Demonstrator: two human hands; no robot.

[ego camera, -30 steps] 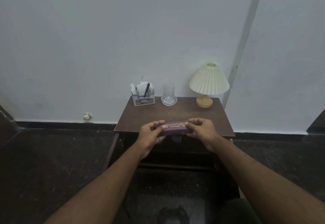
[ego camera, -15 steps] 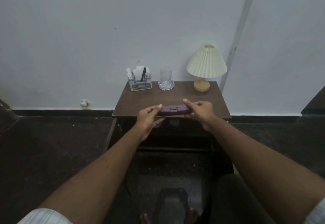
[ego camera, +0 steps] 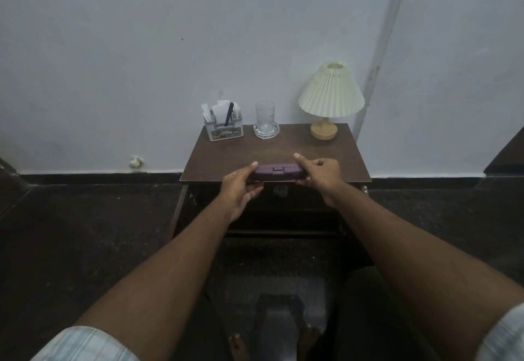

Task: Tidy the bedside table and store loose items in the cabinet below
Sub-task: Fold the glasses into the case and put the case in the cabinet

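- gripped at both ends: purple case (ego camera: 276, 171), level, clasp up, at the front edge of the table (ego camera: 226, 156); resting on it or just above, cannot tell.
- clasped at the left end by the left hand (ego camera: 238, 185), thumb on top, fingers curled beneath.
- pinched at the right end by the right hand (ego camera: 320, 175), thumb on top.
- likely light, stiff and smooth, so apt to slip; best taken by the 2 ends or round the middle, clear of the clasp.
- probably fine in 1 hand, freeing the other for the cabinet (ego camera: 283, 213) below, too dark to read.
- well apart at the back: holder (ego camera: 224, 131), glass (ego camera: 266, 120), lamp (ego camera: 330, 97).
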